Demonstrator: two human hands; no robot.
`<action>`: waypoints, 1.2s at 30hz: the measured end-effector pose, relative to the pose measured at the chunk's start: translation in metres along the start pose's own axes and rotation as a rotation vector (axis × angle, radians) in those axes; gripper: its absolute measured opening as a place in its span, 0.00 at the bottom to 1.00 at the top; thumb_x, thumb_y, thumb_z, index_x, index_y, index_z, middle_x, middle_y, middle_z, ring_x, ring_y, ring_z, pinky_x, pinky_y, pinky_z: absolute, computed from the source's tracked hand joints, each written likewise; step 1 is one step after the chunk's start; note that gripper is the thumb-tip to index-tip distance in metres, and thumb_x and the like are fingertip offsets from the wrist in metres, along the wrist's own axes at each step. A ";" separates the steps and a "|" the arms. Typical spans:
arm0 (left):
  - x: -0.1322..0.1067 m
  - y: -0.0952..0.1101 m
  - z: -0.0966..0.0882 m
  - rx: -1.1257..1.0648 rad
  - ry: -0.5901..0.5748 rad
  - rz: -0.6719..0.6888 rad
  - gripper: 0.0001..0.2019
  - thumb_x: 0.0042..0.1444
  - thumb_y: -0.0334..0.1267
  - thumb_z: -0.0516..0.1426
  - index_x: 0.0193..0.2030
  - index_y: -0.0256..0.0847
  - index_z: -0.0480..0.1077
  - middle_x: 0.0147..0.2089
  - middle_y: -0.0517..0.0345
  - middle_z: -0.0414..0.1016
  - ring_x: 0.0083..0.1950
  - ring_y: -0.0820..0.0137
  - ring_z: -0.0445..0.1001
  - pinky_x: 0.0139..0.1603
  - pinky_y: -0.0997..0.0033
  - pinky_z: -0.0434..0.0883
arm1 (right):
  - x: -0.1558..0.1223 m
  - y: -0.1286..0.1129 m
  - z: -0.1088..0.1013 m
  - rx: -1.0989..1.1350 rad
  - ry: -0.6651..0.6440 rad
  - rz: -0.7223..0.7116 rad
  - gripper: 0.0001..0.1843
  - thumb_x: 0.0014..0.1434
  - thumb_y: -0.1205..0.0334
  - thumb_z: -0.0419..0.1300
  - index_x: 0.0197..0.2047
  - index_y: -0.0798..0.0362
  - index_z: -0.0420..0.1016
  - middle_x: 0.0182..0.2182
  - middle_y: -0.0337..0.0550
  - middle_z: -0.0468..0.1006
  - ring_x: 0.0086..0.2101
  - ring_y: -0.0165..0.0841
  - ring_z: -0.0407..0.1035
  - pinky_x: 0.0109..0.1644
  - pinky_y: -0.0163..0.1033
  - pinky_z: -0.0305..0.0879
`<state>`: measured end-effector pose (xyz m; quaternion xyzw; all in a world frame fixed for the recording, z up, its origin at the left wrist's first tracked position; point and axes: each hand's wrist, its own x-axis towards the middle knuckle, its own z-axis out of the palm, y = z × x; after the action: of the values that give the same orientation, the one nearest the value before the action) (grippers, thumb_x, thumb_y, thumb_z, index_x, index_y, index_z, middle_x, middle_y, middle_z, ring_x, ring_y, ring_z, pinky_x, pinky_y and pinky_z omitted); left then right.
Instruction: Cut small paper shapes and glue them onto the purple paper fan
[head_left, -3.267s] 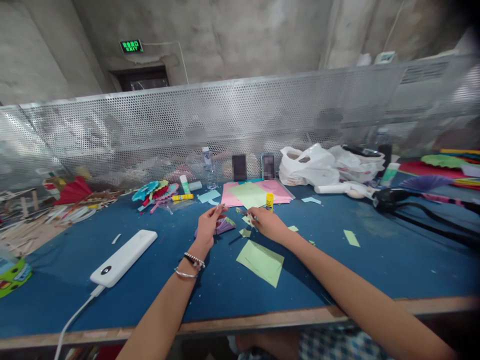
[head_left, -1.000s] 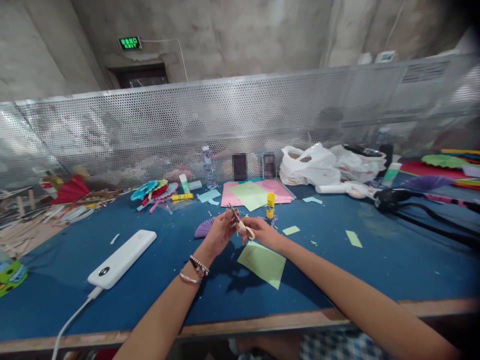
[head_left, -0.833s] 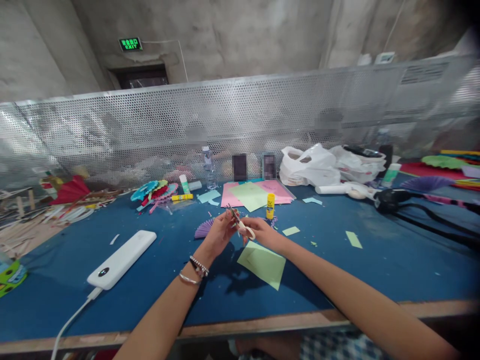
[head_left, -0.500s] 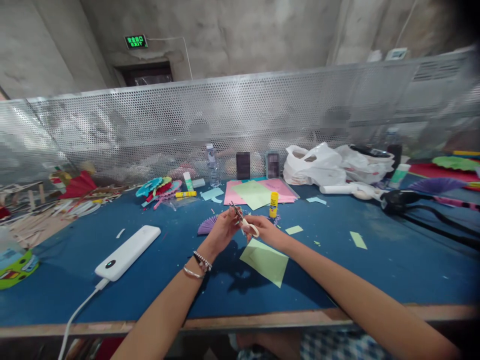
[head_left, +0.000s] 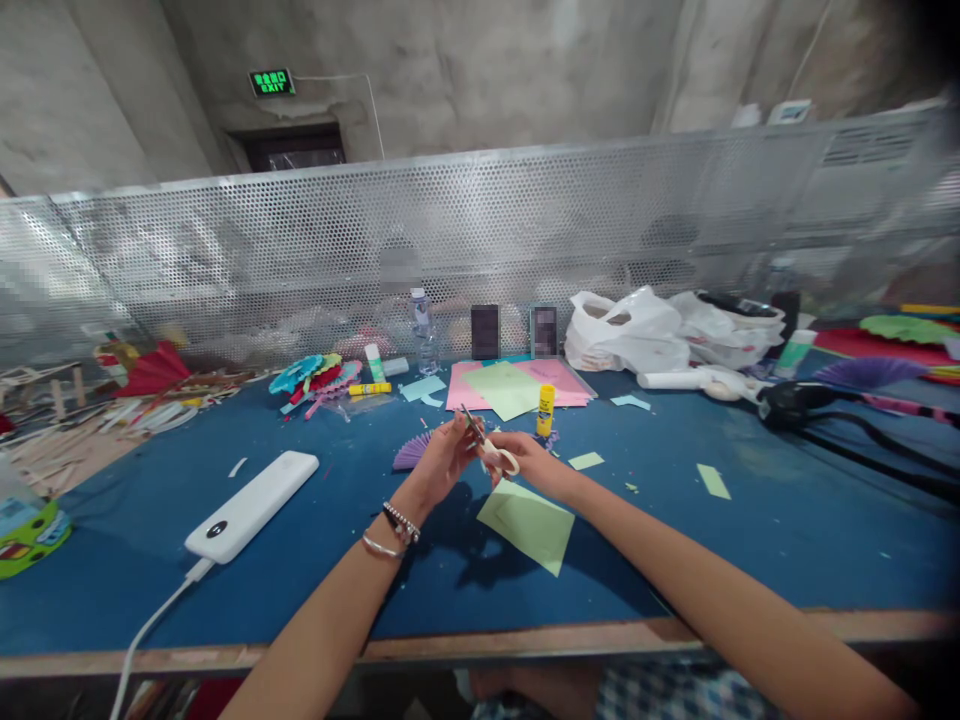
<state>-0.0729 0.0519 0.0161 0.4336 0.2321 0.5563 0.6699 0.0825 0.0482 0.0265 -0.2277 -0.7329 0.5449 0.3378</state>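
Observation:
My right hand point(head_left: 525, 462) is closed round the cream handles of a pair of scissors point(head_left: 504, 459), held above the table with the blades pointing away and to the left. Close against the blades, my left hand point(head_left: 444, 455) is pinched on something small that its fingers mostly hide. Below both hands lies a light green paper sheet point(head_left: 529, 528). A folded purple paper fan point(head_left: 411, 452) rests just behind my left hand. Past my right hand, a yellow glue stick point(head_left: 545, 410) stands upright.
Pink and green paper sheets point(head_left: 452, 392) lie at the back, near a clear bottle point(head_left: 424, 335). A white power bank point(head_left: 255, 508) with a cable is at left. White plastic bags point(head_left: 626, 330) and black straps point(head_left: 862, 437) are at right. Paper scraps point(head_left: 713, 481) dot the blue table.
The view has shifted very slightly. My hands and the scissors keep nearly the same place, with only a small change at the fingers and blades.

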 end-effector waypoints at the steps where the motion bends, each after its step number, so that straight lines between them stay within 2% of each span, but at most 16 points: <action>1: 0.000 0.000 0.000 0.001 0.004 -0.004 0.20 0.43 0.53 0.61 0.33 0.36 0.69 0.31 0.58 0.69 0.30 0.75 0.68 0.30 0.76 0.67 | 0.000 0.000 0.000 -0.001 0.000 0.002 0.17 0.53 0.50 0.57 0.26 0.57 0.67 0.20 0.37 0.69 0.22 0.24 0.62 0.27 0.31 0.55; 13: -0.001 0.003 0.002 -0.004 0.046 -0.011 0.21 0.43 0.55 0.60 0.30 0.36 0.69 0.31 0.58 0.69 0.30 0.76 0.68 0.32 0.76 0.65 | 0.001 -0.001 -0.001 0.110 -0.020 0.005 0.16 0.51 0.52 0.59 0.24 0.57 0.65 0.21 0.34 0.63 0.22 0.23 0.60 0.28 0.31 0.59; 19: -0.001 0.003 0.000 0.039 0.046 -0.002 0.21 0.44 0.54 0.59 0.30 0.35 0.69 0.30 0.58 0.69 0.30 0.75 0.67 0.32 0.76 0.65 | 0.000 -0.004 -0.003 0.104 -0.033 -0.001 0.17 0.51 0.51 0.59 0.23 0.57 0.65 0.20 0.34 0.63 0.21 0.23 0.59 0.27 0.31 0.58; 24: -0.002 0.006 0.003 0.081 0.060 0.000 0.22 0.42 0.57 0.60 0.30 0.36 0.68 0.30 0.58 0.68 0.30 0.74 0.67 0.32 0.75 0.64 | 0.000 -0.002 -0.002 0.111 -0.037 0.014 0.17 0.50 0.50 0.59 0.23 0.56 0.64 0.20 0.35 0.64 0.22 0.24 0.60 0.29 0.32 0.60; 27: -0.003 0.007 0.006 0.217 0.083 0.099 0.23 0.45 0.59 0.56 0.31 0.37 0.67 0.30 0.58 0.67 0.31 0.74 0.66 0.32 0.74 0.63 | 0.001 0.002 -0.001 0.145 -0.021 0.008 0.17 0.51 0.50 0.59 0.25 0.56 0.65 0.20 0.35 0.65 0.22 0.24 0.60 0.30 0.32 0.60; 32: -0.005 0.007 0.009 0.641 0.201 0.408 0.19 0.53 0.53 0.52 0.23 0.38 0.60 0.21 0.65 0.57 0.25 0.76 0.56 0.28 0.76 0.56 | 0.002 0.002 0.002 0.080 0.019 -0.020 0.17 0.51 0.50 0.59 0.27 0.56 0.65 0.20 0.35 0.66 0.24 0.25 0.63 0.31 0.33 0.60; 36: -0.009 0.006 0.011 0.787 0.257 0.464 0.18 0.56 0.51 0.50 0.24 0.39 0.59 0.21 0.64 0.56 0.25 0.75 0.55 0.28 0.75 0.55 | 0.001 -0.001 0.004 0.048 0.027 -0.002 0.18 0.51 0.48 0.59 0.28 0.56 0.65 0.21 0.35 0.67 0.25 0.26 0.63 0.32 0.33 0.59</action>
<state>-0.0702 0.0404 0.0256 0.6226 0.4031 0.6102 0.2785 0.0792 0.0457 0.0272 -0.2260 -0.7152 0.5590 0.3534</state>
